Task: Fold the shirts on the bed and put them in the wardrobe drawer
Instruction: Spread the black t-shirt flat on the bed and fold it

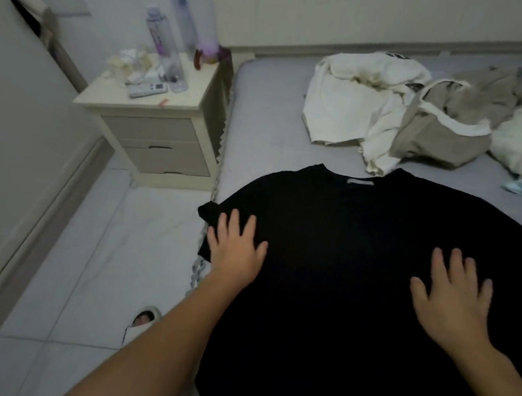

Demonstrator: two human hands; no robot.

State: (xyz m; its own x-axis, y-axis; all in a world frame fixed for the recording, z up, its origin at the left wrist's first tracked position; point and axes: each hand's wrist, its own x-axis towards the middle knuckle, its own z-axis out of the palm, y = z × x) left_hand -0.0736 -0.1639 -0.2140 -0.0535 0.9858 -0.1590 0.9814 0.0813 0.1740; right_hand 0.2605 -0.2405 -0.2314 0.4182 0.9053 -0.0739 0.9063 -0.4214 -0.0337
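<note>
Grey-sheeted bed (268, 118) is seen from above, with a black shirt (359, 235) spread flat across its near part.

Both hands are laid flat on the black shirt with fingers straight and spread: the left hand (234, 251) near its left sleeve at the bed's edge, the right hand (454, 291) toward the right. A heap of unfolded shirts (398, 114) is piled at the far right of the bed, well apart from the hands. A nightstand (154, 119) with bottles (168, 43) and a remote (147, 89) is placed at far left, beside the bed.

bare sheet (260, 105) left, clothes pile (413, 115) right
</note>
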